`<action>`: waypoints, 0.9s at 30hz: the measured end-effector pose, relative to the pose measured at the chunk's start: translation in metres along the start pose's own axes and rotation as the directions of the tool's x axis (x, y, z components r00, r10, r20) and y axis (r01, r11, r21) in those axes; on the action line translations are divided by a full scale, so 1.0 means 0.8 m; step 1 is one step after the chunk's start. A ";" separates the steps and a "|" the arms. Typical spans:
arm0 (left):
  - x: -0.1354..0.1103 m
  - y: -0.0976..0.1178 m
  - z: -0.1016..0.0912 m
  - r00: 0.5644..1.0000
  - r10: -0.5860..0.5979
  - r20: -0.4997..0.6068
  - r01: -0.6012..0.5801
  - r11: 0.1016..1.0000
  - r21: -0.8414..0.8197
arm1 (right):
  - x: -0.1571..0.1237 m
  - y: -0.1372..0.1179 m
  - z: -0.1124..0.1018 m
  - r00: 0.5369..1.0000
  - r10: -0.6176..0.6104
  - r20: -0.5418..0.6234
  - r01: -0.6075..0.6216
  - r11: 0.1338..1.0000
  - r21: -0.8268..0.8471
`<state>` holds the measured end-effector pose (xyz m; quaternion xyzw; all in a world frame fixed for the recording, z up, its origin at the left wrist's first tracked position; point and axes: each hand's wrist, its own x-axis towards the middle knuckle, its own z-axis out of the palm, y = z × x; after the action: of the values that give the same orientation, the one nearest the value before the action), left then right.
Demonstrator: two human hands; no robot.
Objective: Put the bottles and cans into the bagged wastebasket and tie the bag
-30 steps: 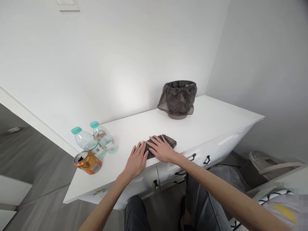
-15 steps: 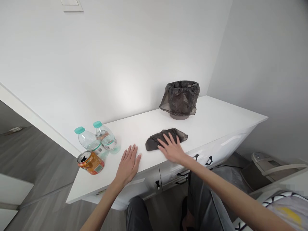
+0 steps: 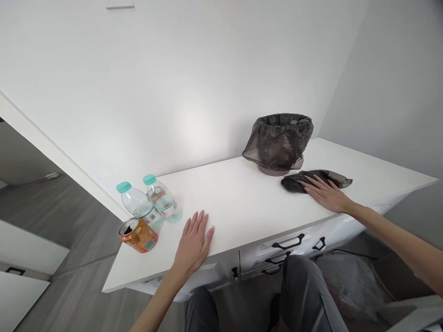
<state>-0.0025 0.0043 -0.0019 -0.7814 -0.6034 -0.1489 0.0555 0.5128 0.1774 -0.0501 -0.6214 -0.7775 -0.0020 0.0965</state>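
My right hand lies flat, fingers spread, on a dark grey cloth at the right of the white counter, just in front of a small bin lined with a dark bag. My left hand rests open and flat on the counter near its front edge, holding nothing. To its left lies an orange drink can on its side, with two clear water bottles with teal caps behind it.
The counter runs along a white wall into a corner at the right. Below the front edge are drawers with black handles. My legs in dark trousers show beneath. Grey floor lies to the left.
My right hand has slid the cloth from the counter's front middle to the right, up beside the bin. My left hand came off the cloth and stays flat on the counter.
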 end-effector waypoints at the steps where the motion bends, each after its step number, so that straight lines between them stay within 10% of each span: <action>1: 0.000 0.000 0.001 1.000 0.004 -0.002 -0.004 1.000 0.005 | 0.001 0.008 0.005 1.000 -0.008 0.023 0.008 1.000 0.018; 27: -0.001 -0.001 0.004 1.000 0.013 -0.013 -0.013 1.000 0.028 | 0.005 0.019 0.018 0.999 -0.021 0.037 0.021 1.000 -0.003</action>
<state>-0.0027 0.0045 -0.0051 -0.7835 -0.5999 -0.1454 0.0715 0.5244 0.1861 -0.0656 -0.6135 -0.7855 0.0071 0.0810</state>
